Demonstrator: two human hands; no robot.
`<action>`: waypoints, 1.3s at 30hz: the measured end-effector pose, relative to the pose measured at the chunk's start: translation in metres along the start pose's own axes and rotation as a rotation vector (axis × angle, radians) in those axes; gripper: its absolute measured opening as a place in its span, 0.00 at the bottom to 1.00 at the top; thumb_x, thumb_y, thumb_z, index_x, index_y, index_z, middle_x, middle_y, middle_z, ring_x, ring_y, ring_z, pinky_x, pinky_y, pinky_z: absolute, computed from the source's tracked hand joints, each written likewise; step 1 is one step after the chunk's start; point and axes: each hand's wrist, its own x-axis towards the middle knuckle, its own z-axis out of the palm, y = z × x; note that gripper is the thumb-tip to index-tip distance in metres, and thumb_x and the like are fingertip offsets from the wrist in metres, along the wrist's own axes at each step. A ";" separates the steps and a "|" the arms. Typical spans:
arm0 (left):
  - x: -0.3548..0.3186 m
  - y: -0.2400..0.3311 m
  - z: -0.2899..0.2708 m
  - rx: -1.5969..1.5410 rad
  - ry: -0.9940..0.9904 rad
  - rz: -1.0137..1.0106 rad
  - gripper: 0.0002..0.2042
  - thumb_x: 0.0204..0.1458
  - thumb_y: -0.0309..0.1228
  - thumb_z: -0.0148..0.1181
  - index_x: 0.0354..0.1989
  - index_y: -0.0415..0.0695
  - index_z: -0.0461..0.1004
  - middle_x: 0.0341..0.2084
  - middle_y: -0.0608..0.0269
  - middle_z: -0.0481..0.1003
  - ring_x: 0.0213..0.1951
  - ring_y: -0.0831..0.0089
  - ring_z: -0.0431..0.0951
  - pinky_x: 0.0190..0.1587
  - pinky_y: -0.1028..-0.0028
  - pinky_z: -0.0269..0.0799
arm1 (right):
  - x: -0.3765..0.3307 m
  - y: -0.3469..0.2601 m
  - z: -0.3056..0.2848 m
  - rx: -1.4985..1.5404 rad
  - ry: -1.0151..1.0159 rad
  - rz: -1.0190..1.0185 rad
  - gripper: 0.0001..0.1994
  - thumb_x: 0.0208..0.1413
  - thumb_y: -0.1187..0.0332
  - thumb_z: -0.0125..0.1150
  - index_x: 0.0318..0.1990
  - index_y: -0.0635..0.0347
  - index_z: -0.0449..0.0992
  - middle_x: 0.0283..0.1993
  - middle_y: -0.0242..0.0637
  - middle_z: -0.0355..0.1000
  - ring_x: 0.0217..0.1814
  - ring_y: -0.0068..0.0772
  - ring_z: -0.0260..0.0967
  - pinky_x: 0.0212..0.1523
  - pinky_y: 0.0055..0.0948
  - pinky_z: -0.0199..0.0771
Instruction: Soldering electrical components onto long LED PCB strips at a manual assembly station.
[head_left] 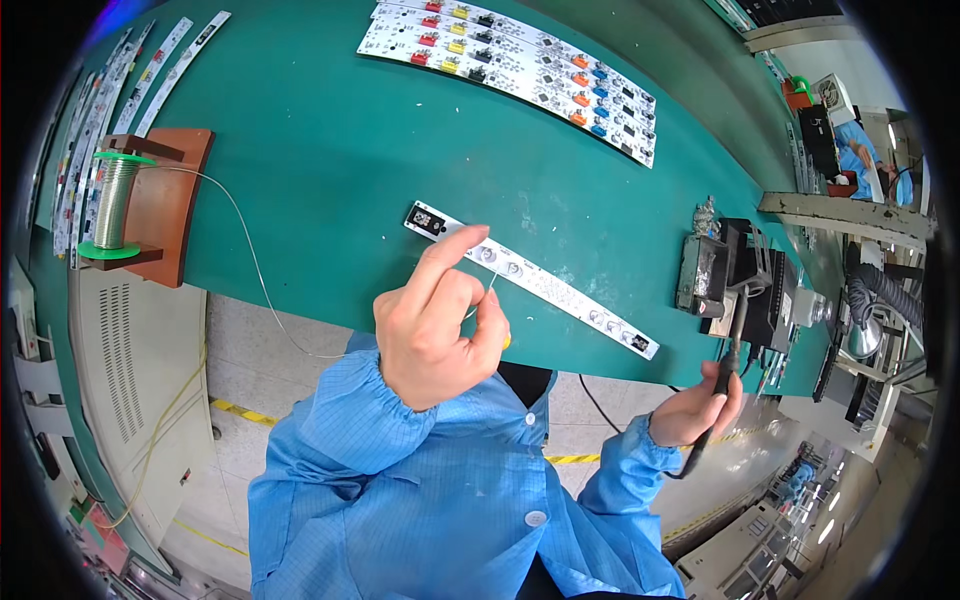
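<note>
My left hand (435, 325) is over the near edge of the green bench, pinching thin solder wire (250, 240) between thumb and fingers. Its index finger reaches out onto a narrow white circuit board strip (560, 290), and the wire's end shows close to round parts on that strip. At the right, my right hand (700, 405) grips a soldering iron (736, 345) by its dark handle. The iron points away from me, its front end at the soldering stand (705, 275). The wire runs back to a spool (117, 205) on a brown wooden holder (190, 200).
Several white boards with coloured connectors (510, 65) lie side by side at the far edge. More narrow strips (100, 130) are stacked at the far left. A black box (775, 300) sits beside the stand. Metal shelf rails (835, 212) run along the right.
</note>
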 end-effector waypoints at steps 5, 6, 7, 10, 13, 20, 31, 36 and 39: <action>0.000 0.003 0.003 -0.014 -0.023 -0.009 0.09 0.39 0.15 0.60 0.20 0.40 0.64 0.45 0.46 0.77 0.16 0.79 0.71 0.15 0.78 0.61 | -0.001 -0.008 0.010 -0.497 0.129 0.223 0.17 0.61 0.71 0.46 0.52 0.75 0.70 0.42 0.52 0.74 0.46 0.39 0.70 0.54 0.37 0.66; 0.000 0.003 0.004 -0.013 -0.024 -0.006 0.09 0.39 0.15 0.60 0.20 0.40 0.64 0.45 0.46 0.77 0.16 0.79 0.71 0.15 0.78 0.61 | 0.001 -0.010 0.012 -0.471 0.104 0.161 0.17 0.61 0.71 0.46 0.51 0.76 0.71 0.42 0.51 0.74 0.46 0.39 0.71 0.53 0.37 0.66; -0.001 0.001 0.006 -0.012 -0.005 -0.013 0.09 0.37 0.16 0.60 0.19 0.41 0.65 0.44 0.49 0.77 0.15 0.76 0.72 0.16 0.76 0.63 | 0.007 -0.010 0.014 -0.436 0.093 0.089 0.17 0.60 0.70 0.47 0.50 0.75 0.71 0.42 0.52 0.74 0.43 0.39 0.70 0.52 0.38 0.67; 0.000 0.001 0.007 0.001 0.011 -0.030 0.10 0.36 0.17 0.61 0.19 0.42 0.65 0.43 0.53 0.78 0.14 0.74 0.73 0.16 0.74 0.66 | 0.035 -0.024 0.030 0.043 -0.157 0.134 0.16 0.58 0.66 0.51 0.46 0.71 0.73 0.39 0.50 0.72 0.36 0.35 0.67 0.49 0.38 0.65; 0.001 0.003 0.006 0.033 0.009 -0.026 0.09 0.36 0.17 0.61 0.19 0.42 0.65 0.43 0.54 0.78 0.15 0.74 0.73 0.17 0.75 0.67 | 0.067 -0.036 0.074 0.343 -0.503 0.222 0.14 0.53 0.64 0.55 0.39 0.68 0.74 0.32 0.45 0.71 0.33 0.35 0.64 0.44 0.38 0.64; 0.002 0.001 0.004 0.035 -0.002 -0.016 0.09 0.36 0.17 0.61 0.19 0.40 0.65 0.42 0.54 0.78 0.15 0.72 0.73 0.19 0.74 0.68 | 0.088 -0.038 0.141 0.359 -0.746 0.396 0.12 0.50 0.65 0.57 0.33 0.68 0.76 0.21 0.40 0.66 0.19 0.28 0.59 0.42 0.35 0.62; 0.004 0.002 0.003 0.053 -0.017 -0.024 0.09 0.36 0.17 0.61 0.19 0.40 0.66 0.42 0.55 0.77 0.16 0.70 0.74 0.19 0.73 0.69 | 0.090 -0.030 0.143 0.362 -0.772 0.493 0.11 0.49 0.67 0.54 0.33 0.67 0.76 0.21 0.40 0.66 0.18 0.27 0.58 0.48 0.39 0.63; 0.004 0.003 0.003 0.050 -0.013 -0.029 0.09 0.36 0.17 0.61 0.18 0.40 0.66 0.42 0.55 0.77 0.16 0.70 0.75 0.19 0.73 0.69 | 0.089 -0.033 0.146 0.390 -0.722 0.531 0.11 0.47 0.70 0.53 0.32 0.70 0.76 0.22 0.41 0.67 0.18 0.26 0.59 0.36 0.33 0.62; 0.004 0.004 0.003 0.055 -0.024 -0.042 0.08 0.36 0.18 0.61 0.18 0.39 0.66 0.42 0.55 0.77 0.17 0.70 0.75 0.20 0.73 0.69 | 0.088 -0.032 0.147 0.415 -0.689 0.544 0.11 0.47 0.72 0.52 0.31 0.73 0.76 0.22 0.41 0.68 0.18 0.26 0.60 0.24 0.27 0.59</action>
